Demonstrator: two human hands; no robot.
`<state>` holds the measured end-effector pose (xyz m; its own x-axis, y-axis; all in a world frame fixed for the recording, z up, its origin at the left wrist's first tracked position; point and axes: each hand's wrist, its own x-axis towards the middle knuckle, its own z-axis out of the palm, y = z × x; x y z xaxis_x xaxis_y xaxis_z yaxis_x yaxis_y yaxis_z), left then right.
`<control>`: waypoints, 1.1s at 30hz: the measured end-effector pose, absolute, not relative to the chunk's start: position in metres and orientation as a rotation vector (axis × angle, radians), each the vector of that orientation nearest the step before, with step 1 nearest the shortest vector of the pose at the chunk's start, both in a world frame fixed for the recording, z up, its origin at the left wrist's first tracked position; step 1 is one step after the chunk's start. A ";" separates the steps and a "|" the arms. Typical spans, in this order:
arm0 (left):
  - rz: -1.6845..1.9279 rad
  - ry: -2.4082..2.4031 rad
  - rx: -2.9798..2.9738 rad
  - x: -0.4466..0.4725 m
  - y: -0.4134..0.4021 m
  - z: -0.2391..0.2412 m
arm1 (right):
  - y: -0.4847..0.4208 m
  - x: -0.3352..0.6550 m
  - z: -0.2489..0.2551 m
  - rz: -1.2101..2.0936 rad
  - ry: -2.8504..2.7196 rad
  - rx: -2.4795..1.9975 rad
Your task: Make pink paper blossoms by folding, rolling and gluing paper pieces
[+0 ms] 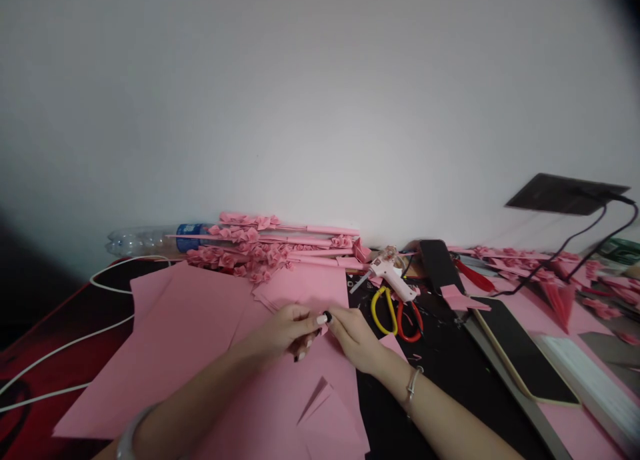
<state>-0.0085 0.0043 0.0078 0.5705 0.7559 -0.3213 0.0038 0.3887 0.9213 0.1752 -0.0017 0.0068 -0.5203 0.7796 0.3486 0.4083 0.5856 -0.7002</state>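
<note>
Left hand (285, 330) and right hand (356, 340) apparently pinch a small pink paper piece (320, 331): light, flimsy, creasable; grip edges.

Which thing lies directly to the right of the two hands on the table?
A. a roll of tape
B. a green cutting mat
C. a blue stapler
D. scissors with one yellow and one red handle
D: the scissors with a yellow and a red handle loop lie on the dark table just right of the right hand, below the white glue gun.
</note>
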 end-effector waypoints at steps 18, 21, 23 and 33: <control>0.875 0.973 1.490 -0.005 -0.003 0.015 | 0.001 0.174 0.000 0.799 -1.979 -1.074; 0.924 1.072 1.692 -0.008 -0.002 0.011 | 0.000 0.173 0.000 0.932 -1.886 -1.051; 0.943 1.108 1.852 -0.011 -0.001 0.008 | -0.001 0.172 0.001 1.058 -1.811 -1.020; 1.073 1.072 2.037 -0.020 0.007 -0.002 | 0.005 0.171 0.007 1.513 -1.538 -0.981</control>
